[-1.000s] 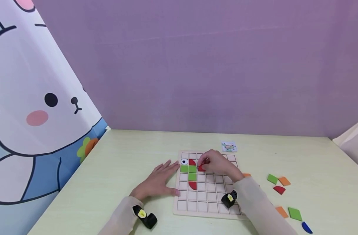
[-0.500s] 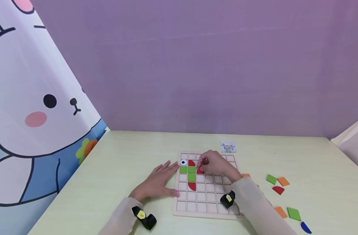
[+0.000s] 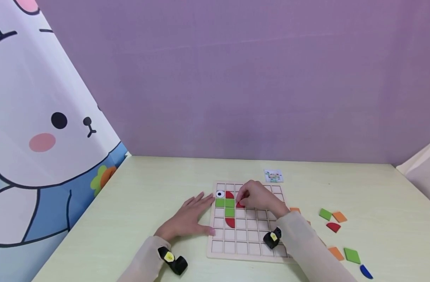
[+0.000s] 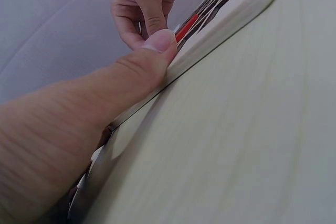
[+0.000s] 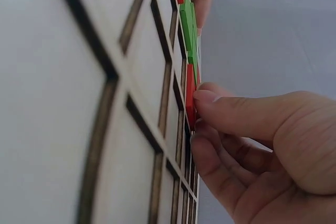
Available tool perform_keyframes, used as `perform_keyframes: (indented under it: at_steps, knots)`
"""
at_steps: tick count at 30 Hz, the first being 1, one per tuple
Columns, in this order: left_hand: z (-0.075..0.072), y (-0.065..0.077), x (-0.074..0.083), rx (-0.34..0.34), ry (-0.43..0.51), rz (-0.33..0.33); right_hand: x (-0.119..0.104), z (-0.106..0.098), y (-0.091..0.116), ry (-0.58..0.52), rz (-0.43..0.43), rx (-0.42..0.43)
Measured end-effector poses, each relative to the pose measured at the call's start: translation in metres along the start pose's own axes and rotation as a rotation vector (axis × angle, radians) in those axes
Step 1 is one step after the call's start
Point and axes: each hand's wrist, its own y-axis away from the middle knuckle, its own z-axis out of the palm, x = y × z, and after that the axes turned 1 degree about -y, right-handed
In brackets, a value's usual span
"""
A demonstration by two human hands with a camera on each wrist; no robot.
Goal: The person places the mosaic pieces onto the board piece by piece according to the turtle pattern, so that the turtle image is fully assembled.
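A pale wooden grid board (image 3: 241, 247) lies on the table. My left hand (image 3: 186, 219) rests along its left edge, fingers spread and straight, thumb at the rim. My right hand (image 3: 258, 197) pinches a red quarter-round tile (image 3: 240, 205) at a square just right of the green tiles. Close up in the right wrist view, thumb and fingertips are on that red tile (image 5: 190, 95). Also on the board are a round eye tile (image 3: 220, 194), several green square tiles (image 3: 229, 212), a red tile (image 3: 229, 194) above them and another red tile (image 3: 230, 223) below.
Loose tiles lie right of the board: a green tile (image 3: 325, 214), an orange tile (image 3: 340, 217), a red tile (image 3: 333, 227), another green tile (image 3: 352, 255) and a blue tile (image 3: 366, 272). A small picture card (image 3: 273, 176) lies behind the board.
The red tile under my right fingers sits slightly lower and shows less of itself than a second ago. My left hand has kept its place on the board's edge.
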Motion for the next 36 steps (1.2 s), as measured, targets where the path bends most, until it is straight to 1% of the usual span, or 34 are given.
perform_keyframes:
  at_steps: [9, 15, 22, 29, 36]
  knots:
    - [-0.001, 0.001, 0.000, 0.000, -0.013, 0.005, -0.004, -0.005, 0.004, -0.003, -0.023, -0.017]
    - [-0.002, 0.001, 0.001, 0.002, -0.022, 0.007, -0.004, -0.017, 0.013, 0.053, -0.048, -0.005]
    - [-0.002, 0.002, 0.002, -0.001, -0.022, 0.006, 0.003, -0.031, 0.033, 0.140, 0.006, 0.034]
    - [-0.002, 0.002, 0.001, -0.001, -0.025, 0.002, 0.014, -0.045, 0.054, 0.163, 0.051, 0.026]
    - [-0.002, 0.002, 0.002, -0.001, -0.020, 0.005, 0.025, -0.054, 0.072, 0.192, 0.075, 0.038]
